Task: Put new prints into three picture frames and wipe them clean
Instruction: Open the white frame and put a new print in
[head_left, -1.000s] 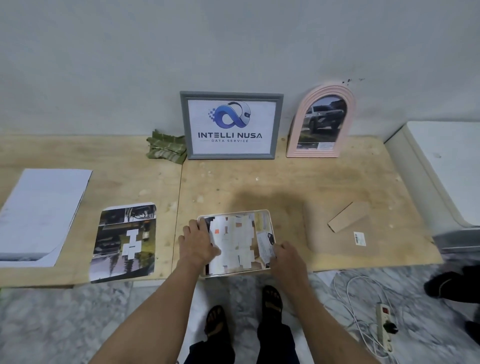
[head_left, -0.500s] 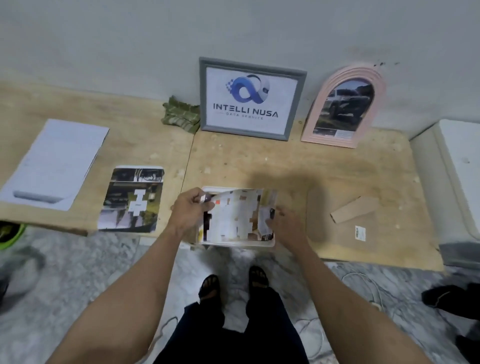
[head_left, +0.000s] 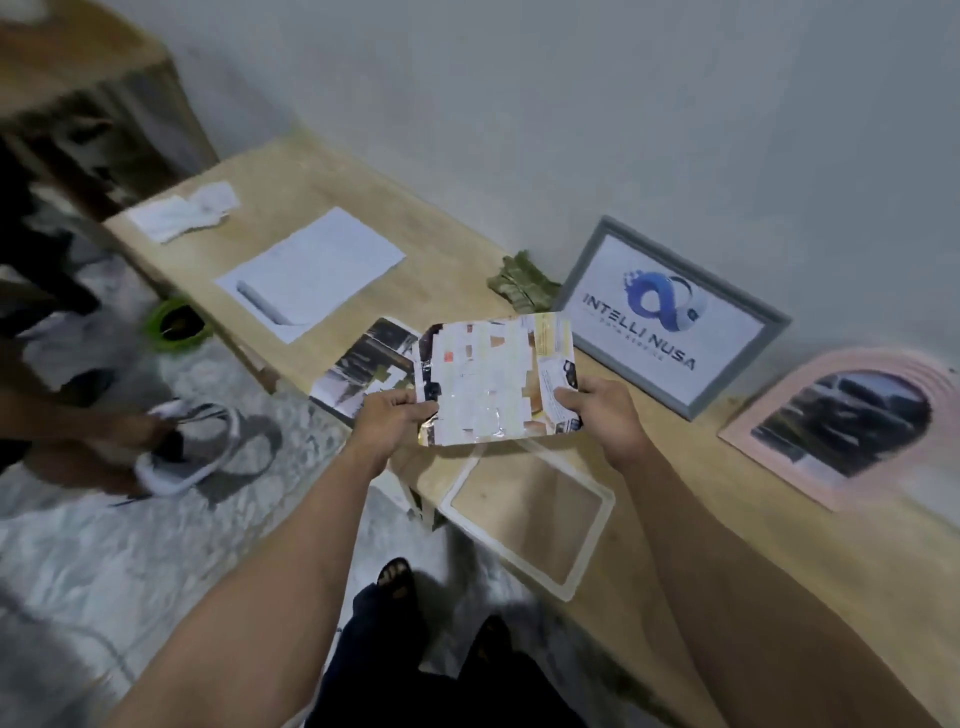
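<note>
Left hand (head_left: 396, 422) and right hand (head_left: 602, 410) each grip a side of the print (head_left: 493, 379), held above the empty white frame (head_left: 592, 540) on the bench (head_left: 727, 519)

Plywood bench (head_left: 311, 187); on it white frame (head_left: 527, 512), paper sheet (head_left: 311, 273), green cloth (head_left: 522, 286)
</note>
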